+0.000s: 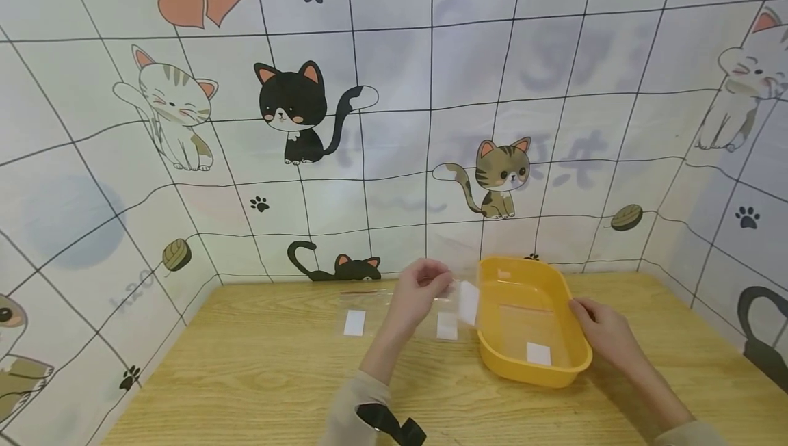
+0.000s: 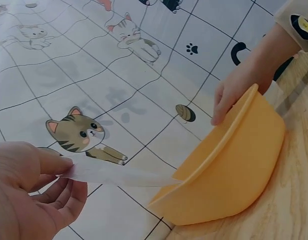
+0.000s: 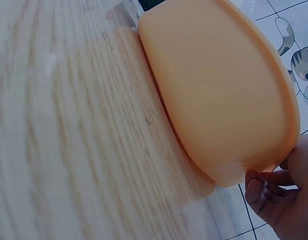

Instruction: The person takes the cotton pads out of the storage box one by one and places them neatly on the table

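Yellow tub [image 1: 526,371] and clear bag [image 2: 123,175] are what the two hands hold, toward the right side of the scene. Largest before us is the white wall covering [image 1: 394,56], ruled in black lines and printed with cartoon cats, paw prints and hearts. Below it we see the wooden table [image 1: 258,377], its grain in pale yellow-brown. On its right part stands the tub, upright and rounded at the corners.

We find the right hand [image 1: 606,330] clamped on the tub's right rim. The left hand [image 1: 418,289] is left of the tub, its thumb and forefinger together on the edge of the clear bag, which stretches toward the tub's left rim; whether it touches, we cannot tell.

Another clear bag [image 1: 523,324] lies inside the tub, and more bags [image 1: 377,309] lie flat on the table around the left forearm. A black strap [image 1: 394,424] crosses the left sleeve. Smallest, we notice white labels [image 1: 353,323] on the bags.
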Tool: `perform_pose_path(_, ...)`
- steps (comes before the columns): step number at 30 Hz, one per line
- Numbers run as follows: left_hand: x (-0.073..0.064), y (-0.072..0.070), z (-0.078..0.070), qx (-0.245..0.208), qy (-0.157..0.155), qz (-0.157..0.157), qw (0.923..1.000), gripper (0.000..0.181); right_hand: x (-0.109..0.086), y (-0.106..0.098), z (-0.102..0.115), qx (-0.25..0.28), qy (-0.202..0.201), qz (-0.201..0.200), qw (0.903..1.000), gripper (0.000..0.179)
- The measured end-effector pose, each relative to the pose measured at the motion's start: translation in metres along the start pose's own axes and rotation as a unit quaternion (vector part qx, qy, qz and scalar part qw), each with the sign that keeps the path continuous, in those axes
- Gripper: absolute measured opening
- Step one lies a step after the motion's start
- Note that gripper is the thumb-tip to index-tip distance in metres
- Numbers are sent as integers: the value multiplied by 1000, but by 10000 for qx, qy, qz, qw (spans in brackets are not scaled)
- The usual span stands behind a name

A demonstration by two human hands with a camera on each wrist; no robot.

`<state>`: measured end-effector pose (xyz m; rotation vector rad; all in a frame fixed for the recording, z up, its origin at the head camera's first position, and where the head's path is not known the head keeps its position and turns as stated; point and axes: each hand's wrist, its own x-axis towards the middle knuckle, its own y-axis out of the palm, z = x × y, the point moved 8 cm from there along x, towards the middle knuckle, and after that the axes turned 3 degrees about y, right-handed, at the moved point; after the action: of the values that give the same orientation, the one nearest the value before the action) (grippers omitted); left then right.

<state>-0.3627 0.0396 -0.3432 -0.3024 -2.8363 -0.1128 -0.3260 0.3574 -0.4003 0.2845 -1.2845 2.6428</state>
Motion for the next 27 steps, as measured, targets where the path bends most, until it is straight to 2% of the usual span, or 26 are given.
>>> perform_pose_path(11,3,-23,-7,47,120,-27,9999,16,0,0,2,17,24,36,10000,49)
perform_pose_path(27,4,-57,-10,63,54,-439,9990,17,-1,0,2,51,3,66,10000,49)
